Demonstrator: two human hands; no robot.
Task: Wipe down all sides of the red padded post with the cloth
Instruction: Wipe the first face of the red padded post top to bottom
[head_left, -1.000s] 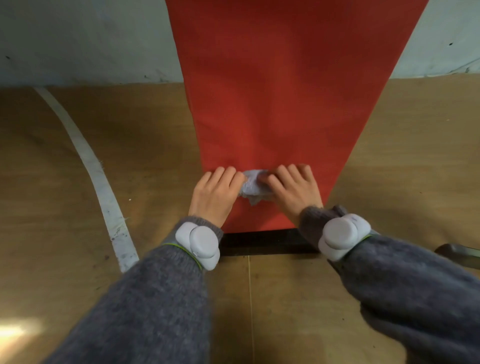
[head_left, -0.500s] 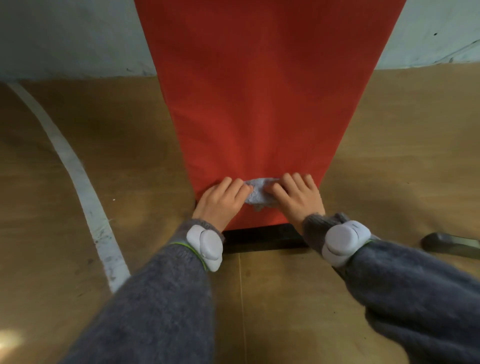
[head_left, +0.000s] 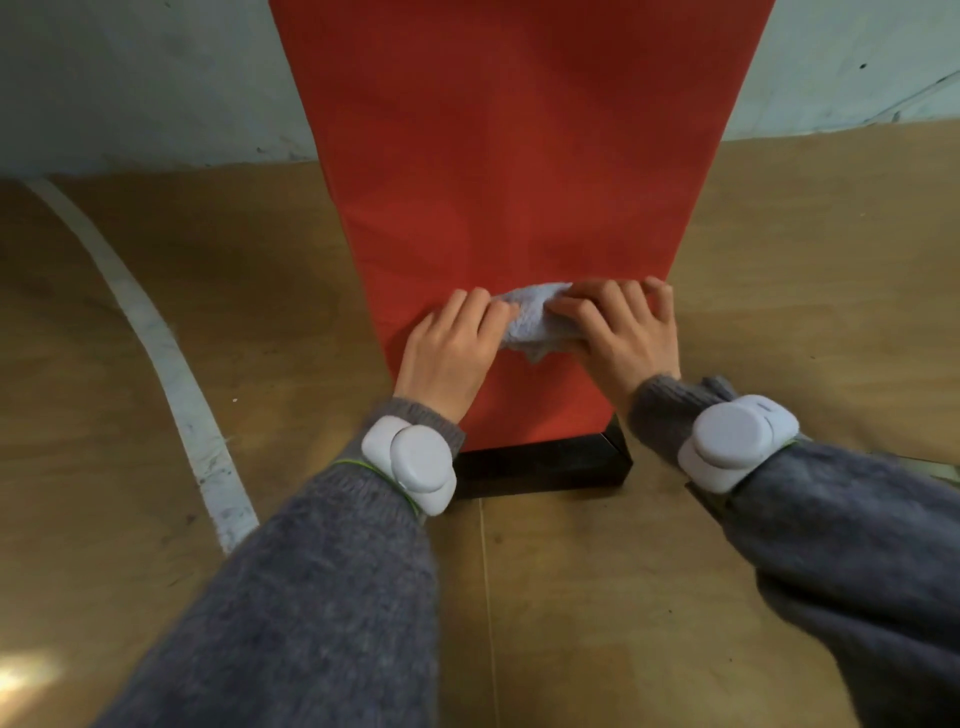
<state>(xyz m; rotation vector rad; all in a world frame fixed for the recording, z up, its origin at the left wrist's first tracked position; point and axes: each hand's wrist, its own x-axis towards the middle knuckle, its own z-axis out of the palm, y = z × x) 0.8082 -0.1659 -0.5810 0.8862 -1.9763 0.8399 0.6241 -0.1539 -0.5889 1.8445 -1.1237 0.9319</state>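
I had my left hand (head_left: 452, 353) and right hand (head_left: 631, 338) curled round the bunched cloth (head_left: 535, 322), pressed low on the front of the post (head_left: 519, 156) at mid-frame, and judged that so small a wad could slip free or miss the edges and hidden sides.

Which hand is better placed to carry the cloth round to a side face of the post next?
Right, likely. The right hand grips the cloth and its fingers sit at the red post's right edge; the left hand holds only the cloth's left end.
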